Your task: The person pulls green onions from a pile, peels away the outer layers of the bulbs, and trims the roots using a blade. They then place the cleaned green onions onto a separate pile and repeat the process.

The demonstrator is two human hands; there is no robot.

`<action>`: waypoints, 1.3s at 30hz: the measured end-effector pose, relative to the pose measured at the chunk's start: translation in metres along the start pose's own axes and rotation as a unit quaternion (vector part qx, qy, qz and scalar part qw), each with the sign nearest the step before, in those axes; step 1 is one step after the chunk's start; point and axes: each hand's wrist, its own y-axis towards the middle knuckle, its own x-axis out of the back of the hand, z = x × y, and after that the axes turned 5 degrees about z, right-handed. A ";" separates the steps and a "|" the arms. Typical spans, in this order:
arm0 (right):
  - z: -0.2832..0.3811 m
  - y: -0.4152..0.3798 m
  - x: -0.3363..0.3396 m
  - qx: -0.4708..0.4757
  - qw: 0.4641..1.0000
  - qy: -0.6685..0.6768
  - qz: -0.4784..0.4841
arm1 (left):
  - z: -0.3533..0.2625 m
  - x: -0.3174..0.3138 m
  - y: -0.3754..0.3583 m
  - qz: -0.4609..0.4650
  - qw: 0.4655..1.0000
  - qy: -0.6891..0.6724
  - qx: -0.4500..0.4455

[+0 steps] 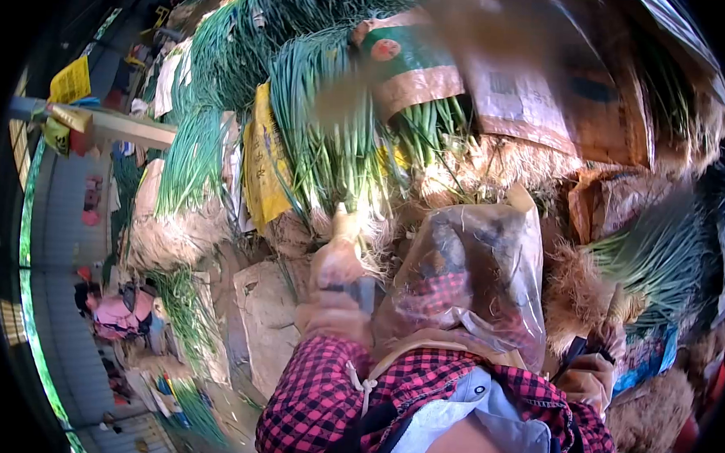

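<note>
My left hand [337, 264] reaches forward to the root ends of a hanging green onion bundle [323, 118]. It is smeared by motion, with a pale covering at the fingertips and something dark by the wrist; whether it holds any stalks is unclear. On the right, my right hand [606, 342] is at the root end of another onion bundle [656, 254]. A dark band lies near that wrist, and a pale tip touches the roots. Its grip cannot be made out. A clear plastic apron [483, 274] bulges between my arms.
More onion bundles [193, 164] lie at the left, near a yellow sack [266, 160]. Printed sacks [533, 104] cover stalks at the upper right. A beam [130, 128] juts in from the left. A person in pink [120, 312] is farther off.
</note>
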 end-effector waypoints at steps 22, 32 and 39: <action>0.372 -0.308 0.127 0.065 0.262 0.489 0.830 | -0.018 0.052 -0.132 0.060 0.812 -0.558 -0.162; 0.367 -0.306 0.141 0.052 0.128 0.484 0.864 | -0.033 0.050 -0.092 0.007 0.869 -0.492 -0.046; 0.356 -0.296 0.121 0.066 0.175 0.525 0.830 | -0.007 -0.002 -0.058 -0.013 0.887 -0.426 -0.178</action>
